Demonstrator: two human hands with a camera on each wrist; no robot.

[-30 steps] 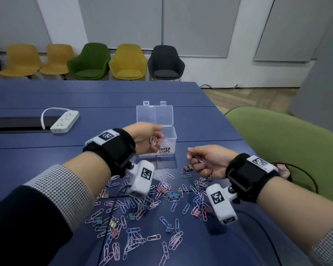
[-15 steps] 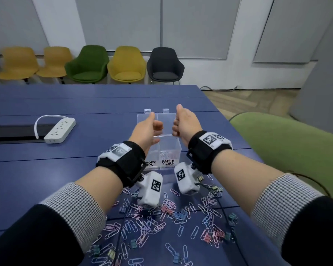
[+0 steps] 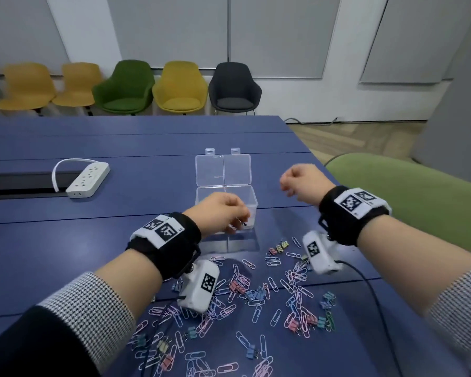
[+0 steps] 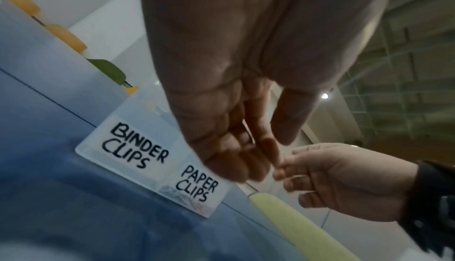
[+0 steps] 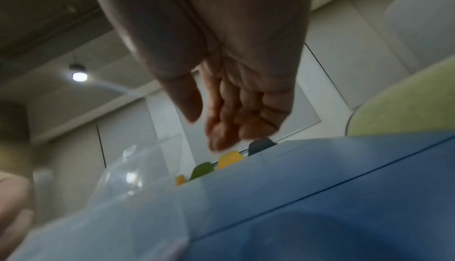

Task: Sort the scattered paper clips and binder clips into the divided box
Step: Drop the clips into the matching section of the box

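Your left hand (image 3: 219, 210) hangs nearer the scattered clips (image 3: 245, 292), which lie below and behind its loosely curled, empty fingers (image 4: 236, 160); your right hand (image 3: 301, 182) is empty too.

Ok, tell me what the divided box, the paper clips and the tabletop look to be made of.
Divided box: clear, glossy, apparently rigid plastic; the table shows through its lid and walls. Paper clips: thin bent wire in pastel pink, blue and white, probably coated metal. Tabletop: smooth blue surface, likely laminate; it faintly mirrors the box.
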